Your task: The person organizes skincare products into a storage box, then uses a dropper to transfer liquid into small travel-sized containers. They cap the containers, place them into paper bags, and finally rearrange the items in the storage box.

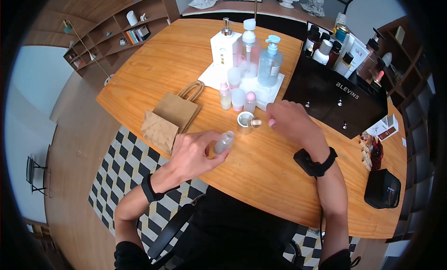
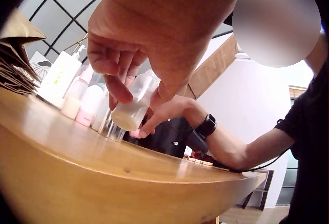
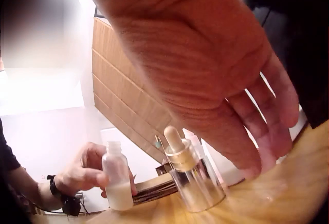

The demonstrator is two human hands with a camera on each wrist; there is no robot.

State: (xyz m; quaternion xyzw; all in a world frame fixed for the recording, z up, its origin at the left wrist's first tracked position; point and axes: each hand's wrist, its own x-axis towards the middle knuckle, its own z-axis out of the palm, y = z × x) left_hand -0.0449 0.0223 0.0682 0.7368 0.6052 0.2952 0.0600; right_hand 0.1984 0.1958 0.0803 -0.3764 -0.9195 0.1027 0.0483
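My left hand (image 1: 193, 151) holds a small clear bottle (image 1: 225, 142) between thumb and fingers, just over the table's front edge. This bottle is uncapped, tilted in the head view, with milky liquid (image 3: 119, 195) at its bottom. My right hand (image 1: 293, 121) is to the right, low over the table, its fingers pinching a small pink cap (image 1: 272, 123) that they partly hide. Between the hands stands a clear glass bottle (image 3: 198, 185) with a gold-collared dropper (image 3: 180, 150) at its top. Close behind it are a pink-capped bottle (image 1: 250, 102) and a pink-topped pump bottle (image 1: 225, 97).
Tall pump bottles (image 1: 270, 65) stand on a white tray (image 1: 274, 93) at the back. A black drawer box (image 1: 335, 93) full of cosmetics fills the right side. Brown paper bags (image 1: 174, 111) lie on the left. A black case (image 1: 382, 188) sits at the right edge.
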